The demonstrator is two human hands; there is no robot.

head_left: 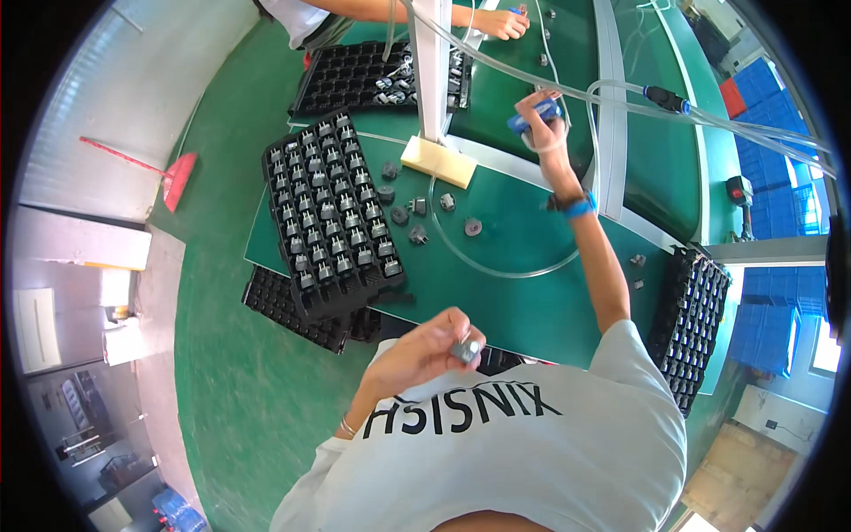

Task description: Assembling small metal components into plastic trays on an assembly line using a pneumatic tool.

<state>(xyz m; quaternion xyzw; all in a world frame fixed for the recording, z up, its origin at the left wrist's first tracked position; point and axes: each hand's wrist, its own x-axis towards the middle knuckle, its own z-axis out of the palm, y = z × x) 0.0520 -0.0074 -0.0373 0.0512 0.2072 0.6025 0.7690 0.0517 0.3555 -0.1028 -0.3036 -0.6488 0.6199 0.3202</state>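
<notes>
My left hand [417, 353] is close to my body, its fingertips pinching a small grey plug part [464, 349]. My right hand [551, 146] reaches out over the far side of the green bench, wrapped round a blue handheld tool [534, 115] beside clear tubing; the tool's exact kind cannot be made out. Several loose grey plug parts [418, 234] lie on the bench top [505, 301] between my hands and a black tray. That black tray [350, 297], at left, holds rows of grey plug parts with metal pins pointing up.
A yellow block [439, 161] sits by the white post [432, 80]. Clear tubing [514, 273] loops across the bench. Another filled tray [687, 328] stands at right, and a further one [346, 80] at the far left. A co-worker's hand [505, 24] works opposite.
</notes>
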